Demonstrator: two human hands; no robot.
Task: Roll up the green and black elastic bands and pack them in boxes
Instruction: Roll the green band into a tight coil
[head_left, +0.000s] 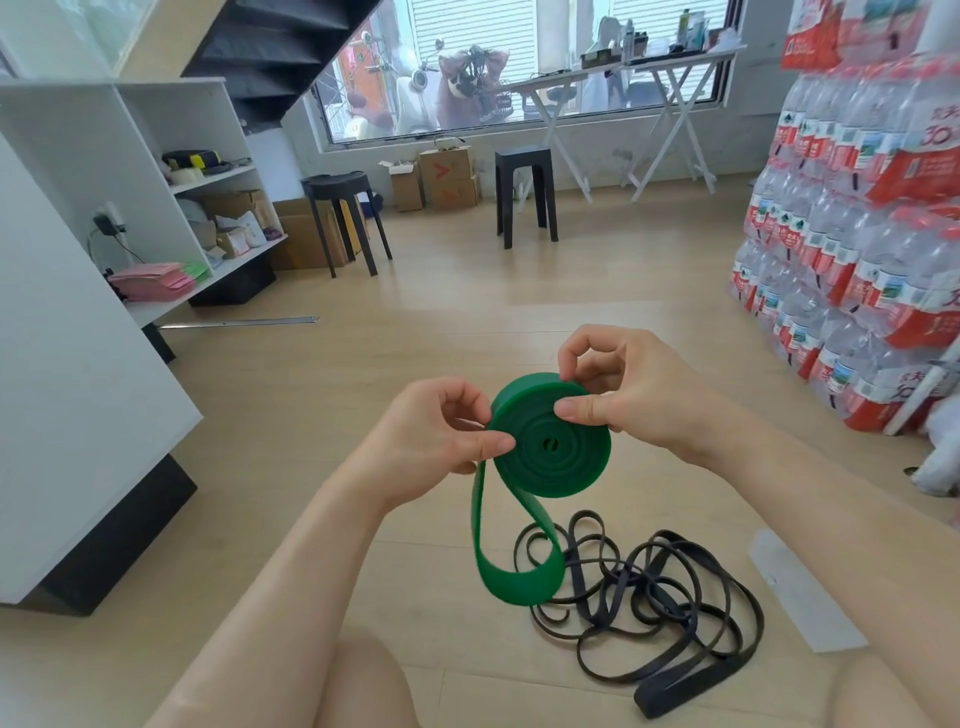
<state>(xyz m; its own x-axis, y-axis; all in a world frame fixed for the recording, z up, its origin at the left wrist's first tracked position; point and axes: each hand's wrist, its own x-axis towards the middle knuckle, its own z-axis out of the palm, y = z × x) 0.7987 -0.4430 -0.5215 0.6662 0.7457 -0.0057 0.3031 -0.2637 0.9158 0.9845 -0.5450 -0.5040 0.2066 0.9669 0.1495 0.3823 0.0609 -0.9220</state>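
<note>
A green elastic band (551, 447) is wound into a thick coil held in the air in front of me. My left hand (431, 431) pinches the coil's left edge between thumb and fingers. My right hand (623, 384) pinches its upper right rim, thumb on the near face. A loose green loop hangs from the coil down to the floor. Below it, the black elastic bands (675, 587) lie in a tangled heap on the wooden floor, unrolled.
A clear plastic sleeve (800, 592) lies on the floor right of the black bands. Stacked water-bottle packs (852, 208) line the right side. A white shelf unit (104, 208) stands left; two black stools (524, 192) and cardboard boxes (447, 176) stand by the window.
</note>
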